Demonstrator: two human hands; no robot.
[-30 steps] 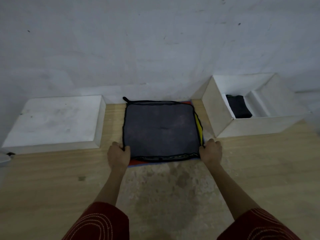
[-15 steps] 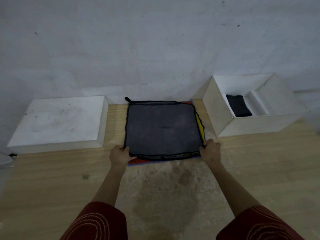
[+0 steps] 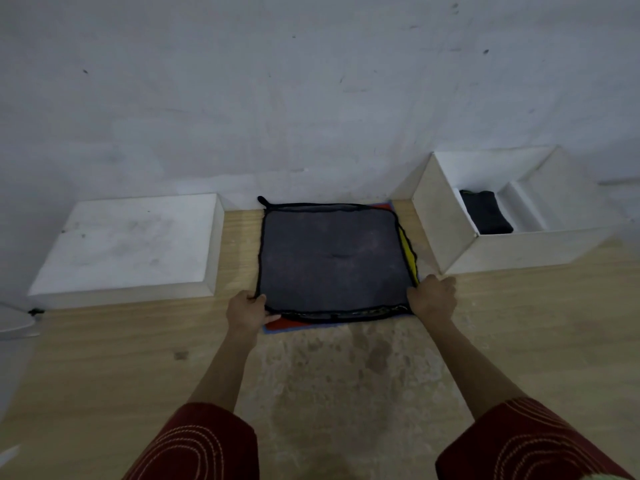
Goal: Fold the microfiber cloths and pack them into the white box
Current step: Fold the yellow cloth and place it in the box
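A dark grey microfiber cloth [image 3: 330,258] with black trim lies flat on top of a stack; yellow [image 3: 406,245], red [image 3: 289,323] and blue edges of other cloths peek out beneath it. My left hand [image 3: 246,311] pinches the cloth's near left corner. At the near right corner my right hand [image 3: 433,296] grips the cloth. The open white box [image 3: 446,230] stands to the right against the wall, with one folded dark cloth [image 3: 486,213] inside.
A shut white box or lid [image 3: 128,244] sits to the left of the stack. The wooden table [image 3: 104,358] has a worn, stained patch in front of me. A white wall [image 3: 311,98] runs right behind everything.
Both hands have stayed on the near corners of the grey cloth; the fingers have shifted slightly to take hold of the corners. The cloth lies as before.
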